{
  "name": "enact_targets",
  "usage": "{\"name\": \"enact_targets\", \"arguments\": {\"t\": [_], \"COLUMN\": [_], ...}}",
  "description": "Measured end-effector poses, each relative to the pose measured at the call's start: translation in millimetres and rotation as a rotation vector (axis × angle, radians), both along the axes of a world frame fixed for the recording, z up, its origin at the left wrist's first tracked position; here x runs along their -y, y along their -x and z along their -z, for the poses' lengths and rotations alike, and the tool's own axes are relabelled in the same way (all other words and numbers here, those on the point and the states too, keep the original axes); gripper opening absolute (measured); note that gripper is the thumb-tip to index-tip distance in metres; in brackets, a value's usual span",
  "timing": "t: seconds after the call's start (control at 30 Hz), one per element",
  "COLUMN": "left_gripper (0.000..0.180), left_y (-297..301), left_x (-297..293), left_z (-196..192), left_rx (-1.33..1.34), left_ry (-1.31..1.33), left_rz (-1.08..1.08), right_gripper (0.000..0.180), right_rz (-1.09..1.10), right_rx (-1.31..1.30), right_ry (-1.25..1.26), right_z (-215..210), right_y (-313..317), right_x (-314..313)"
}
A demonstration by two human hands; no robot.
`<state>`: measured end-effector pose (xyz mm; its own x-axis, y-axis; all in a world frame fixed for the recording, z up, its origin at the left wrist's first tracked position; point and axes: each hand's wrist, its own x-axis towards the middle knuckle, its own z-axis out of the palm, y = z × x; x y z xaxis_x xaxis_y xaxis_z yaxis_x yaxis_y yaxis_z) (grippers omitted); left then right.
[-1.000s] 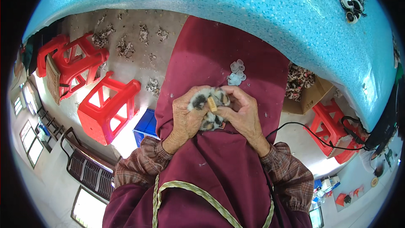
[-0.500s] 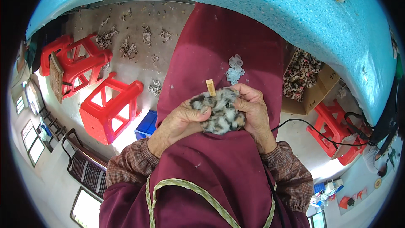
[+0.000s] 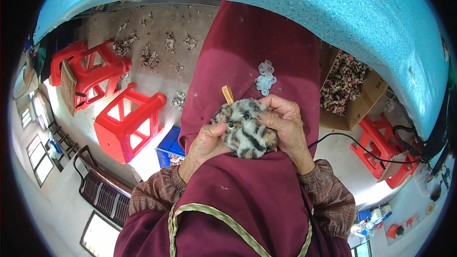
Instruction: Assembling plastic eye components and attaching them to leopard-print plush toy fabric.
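A long maroon cloth garment (image 3: pixel 247 66) covers the person's lap and chest, edged near the neck with a pale olive-gold trim band (image 3: pixel 214 216). Brown checked sleeves (image 3: pixel 159 192) end in gathered cuffs at both wrists.

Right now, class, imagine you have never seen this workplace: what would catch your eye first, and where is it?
First the spotted furry toy at the centre, gripped between the left hand and right hand over a maroon lap. A small heap of pale plastic discs lies on the cloth just beyond. Bright red stools stand on the floor to the left.
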<state>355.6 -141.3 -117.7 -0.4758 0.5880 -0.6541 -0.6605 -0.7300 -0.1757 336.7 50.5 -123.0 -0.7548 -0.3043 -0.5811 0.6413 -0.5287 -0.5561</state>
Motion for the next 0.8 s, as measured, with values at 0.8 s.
{"name": "enact_targets", "arguments": {"t": [0.8], "left_gripper": [0.033], "left_y": [39.5], "left_x": [3.2], "left_z": [-29.4], "left_rx": [-0.422], "left_ry": [0.415], "left_rz": [0.4], "right_gripper": [0.036], "right_rz": [-0.159], "right_rx": [-0.22], "right_ry": [-0.229], "right_z": [-3.5], "right_y": [15.8], "right_x": [-4.0]}}
